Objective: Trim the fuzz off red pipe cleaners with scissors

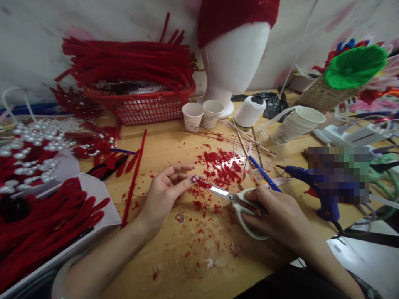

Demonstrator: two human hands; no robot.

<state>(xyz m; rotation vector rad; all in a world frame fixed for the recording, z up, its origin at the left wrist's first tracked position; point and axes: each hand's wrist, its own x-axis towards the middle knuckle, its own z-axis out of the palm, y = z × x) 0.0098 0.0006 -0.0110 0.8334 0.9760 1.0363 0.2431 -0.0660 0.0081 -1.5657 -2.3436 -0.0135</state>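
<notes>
Left hand [165,189]: thumb and forefinger extended, tips near each other, remaining fingers curled behind; whether they pinch anything cannot be told. A small tuft of red fuzzy material [204,184] sits just right of the left thumb tip, at the points of the steel scissors with pale green-white plastic handles [231,197].

Right hand [280,211]: fingers closed about the handle loops of these scissors, the blades directed leftward at the left thumb. Whether the blades are fully together cannot be told.

Loose red fuzzy clippings [221,166] are scattered beyond and beneath the blades, on the light-brown wooden tabletop [168,261]. A long, thin red fuzzy strip [134,178] lies left of the left fingers, well apart from them. Farther left and nearer the body, red fuzzy stems [68,207] fill a white open box [107,201].

A slim blue pen-like stick [264,174] lies just beyond the right fingers. A dark-blue glue gun with pointed nozzle [328,195] lies to their right, apart from them. Beyond the left fingers, near the wall, stands a red plastic lattice basket [149,108] heaped with long red fuzzy stems [131,60].
</notes>
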